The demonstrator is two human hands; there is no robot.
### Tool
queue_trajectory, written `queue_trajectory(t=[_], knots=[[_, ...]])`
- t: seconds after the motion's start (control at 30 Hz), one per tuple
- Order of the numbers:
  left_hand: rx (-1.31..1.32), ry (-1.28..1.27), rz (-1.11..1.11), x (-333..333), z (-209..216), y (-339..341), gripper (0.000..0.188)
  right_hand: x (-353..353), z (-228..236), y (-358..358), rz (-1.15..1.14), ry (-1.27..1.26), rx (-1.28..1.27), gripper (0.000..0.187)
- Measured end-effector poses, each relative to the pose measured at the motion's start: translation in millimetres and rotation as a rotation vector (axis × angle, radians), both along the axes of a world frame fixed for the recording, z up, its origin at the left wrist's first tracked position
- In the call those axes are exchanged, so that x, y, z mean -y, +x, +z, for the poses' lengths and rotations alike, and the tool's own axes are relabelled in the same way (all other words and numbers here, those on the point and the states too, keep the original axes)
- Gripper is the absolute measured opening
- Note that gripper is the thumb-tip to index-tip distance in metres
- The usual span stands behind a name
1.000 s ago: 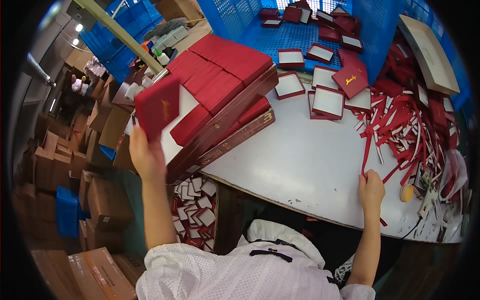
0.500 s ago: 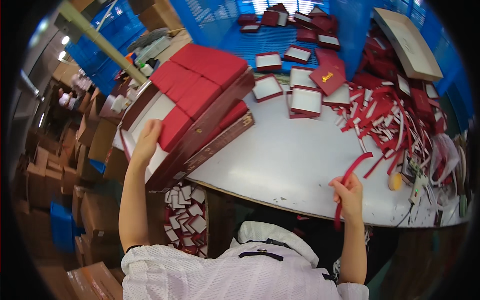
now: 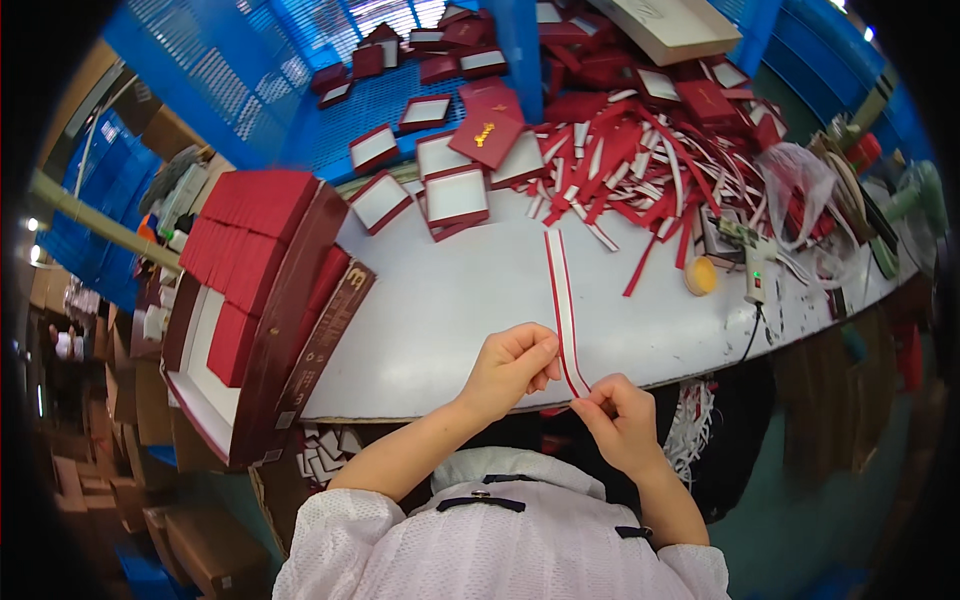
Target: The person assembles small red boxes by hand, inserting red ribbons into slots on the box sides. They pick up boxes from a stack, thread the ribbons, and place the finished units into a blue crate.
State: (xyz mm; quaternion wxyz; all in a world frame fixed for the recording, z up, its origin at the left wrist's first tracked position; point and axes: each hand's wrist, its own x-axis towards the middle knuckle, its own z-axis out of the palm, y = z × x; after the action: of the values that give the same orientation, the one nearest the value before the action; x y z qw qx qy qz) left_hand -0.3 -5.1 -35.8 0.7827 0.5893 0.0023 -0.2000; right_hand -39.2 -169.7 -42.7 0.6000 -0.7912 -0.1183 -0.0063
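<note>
A long red-edged strip with a white face (image 3: 563, 290) stands between my hands over the near edge of the white table (image 3: 430, 320). My left hand (image 3: 515, 368) pinches its left side partway down, fingers curled. Lower down, the strip bends toward my right hand (image 3: 622, 418), which grips its bottom end between thumb and fingers. Its upper end sticks up free. To the left, a dark red tray box (image 3: 275, 330) leans at the table's edge, holding rows of red blocks (image 3: 240, 230) packed side by side; neither hand touches it.
Small open red boxes with white insides (image 3: 457, 195) stand at the back, beside a blue crate (image 3: 365, 110). A heap of red and white strips (image 3: 640, 170) lies at the right back. Nearer sit a round yellow piece (image 3: 700, 276) and a white corded device (image 3: 760, 270).
My left hand has left the tray box and come to the strip. The strip, earlier held by my right hand alone, now shows its white face. The view has swung right.
</note>
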Motion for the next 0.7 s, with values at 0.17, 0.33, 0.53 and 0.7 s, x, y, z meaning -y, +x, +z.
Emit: queue_trajectory(t=[0.17,0.33,0.53,0.7], knots=[[0.033,-0.007,0.016,19,-12,-7,0.017,12,2,6,0.045,0.142,-0.198,0.017],[0.11,0.127,-0.041,21,-1,-12,0.016,14,-3,16,-0.086,0.143,-0.067,0.008],[0.481,0.252,-0.16,32,-12,-26,0.007,0,22,34,-0.005,0.12,-0.013,0.015],[0.489,0.084,-0.002,14,6,4,0.007,2,22,29,0.2,0.153,-0.106,0.017]])
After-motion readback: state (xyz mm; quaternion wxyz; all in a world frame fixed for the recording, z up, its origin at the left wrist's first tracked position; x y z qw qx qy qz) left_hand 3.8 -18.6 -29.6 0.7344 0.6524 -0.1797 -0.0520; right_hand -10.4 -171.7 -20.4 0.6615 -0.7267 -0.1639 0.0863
